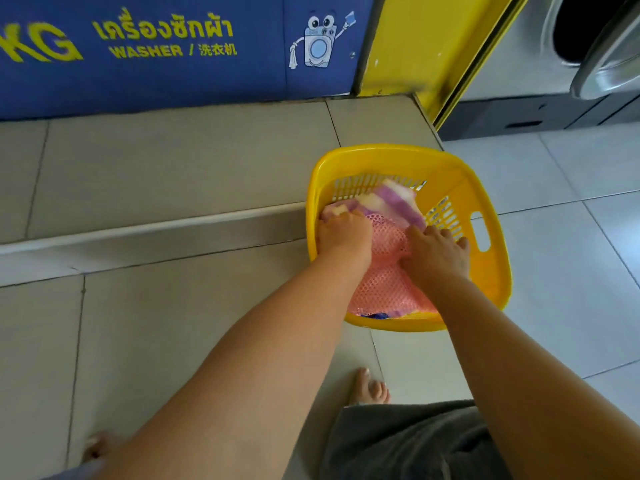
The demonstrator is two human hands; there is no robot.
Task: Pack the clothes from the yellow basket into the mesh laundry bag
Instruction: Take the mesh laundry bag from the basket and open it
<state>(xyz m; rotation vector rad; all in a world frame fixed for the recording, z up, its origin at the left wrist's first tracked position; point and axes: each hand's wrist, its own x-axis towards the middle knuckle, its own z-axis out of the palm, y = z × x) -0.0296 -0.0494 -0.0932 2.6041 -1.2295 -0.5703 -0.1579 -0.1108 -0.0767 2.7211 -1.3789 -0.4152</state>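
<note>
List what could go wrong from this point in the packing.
1. The striped purple cloth lies partly over the pink mesh bag, so it could be pushed beside the mouth rather than inside.
2. Both the left hand and right hand press down inside the yellow basket, which could slide on the smooth tile.
3. Dark blue fabric under the bag may be overlooked.

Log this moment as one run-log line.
both hands in yellow basket | left hand grips striped cloth | right hand on pink mesh bag
</note>
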